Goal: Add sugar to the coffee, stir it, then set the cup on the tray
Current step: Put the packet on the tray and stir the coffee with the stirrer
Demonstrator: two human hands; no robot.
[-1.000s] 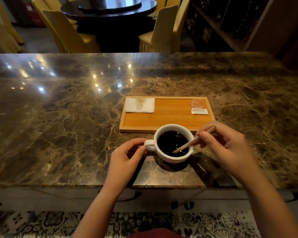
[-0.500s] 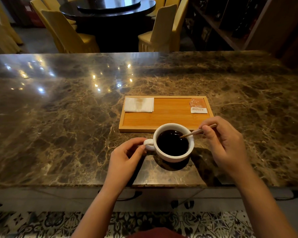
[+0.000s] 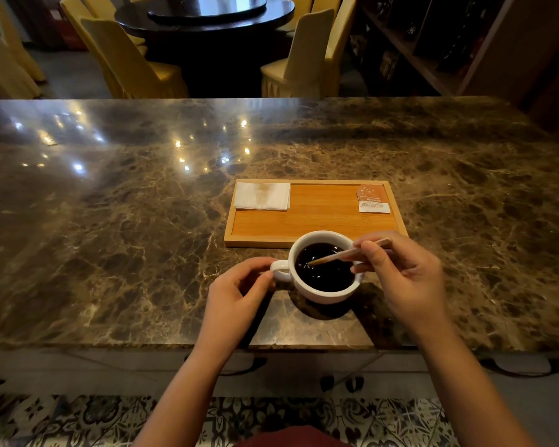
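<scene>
My right hand (image 3: 404, 279) pinches a wooden stirrer (image 3: 346, 253) in the coffee cup (image 3: 323, 285); left hand (image 3: 236, 291) fingers pinch its handle (image 3: 279, 271) (cup on the marble surface (image 3: 110, 237)).

Dim, sharp, ceiling-light glare on marble counter (image 3: 110, 188)

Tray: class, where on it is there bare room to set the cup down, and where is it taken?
The tray is bare across its middle and near strip, between the napkin in its far-left corner and the sugar packet in its far-right corner. The cup stands just outside its near edge.
</scene>
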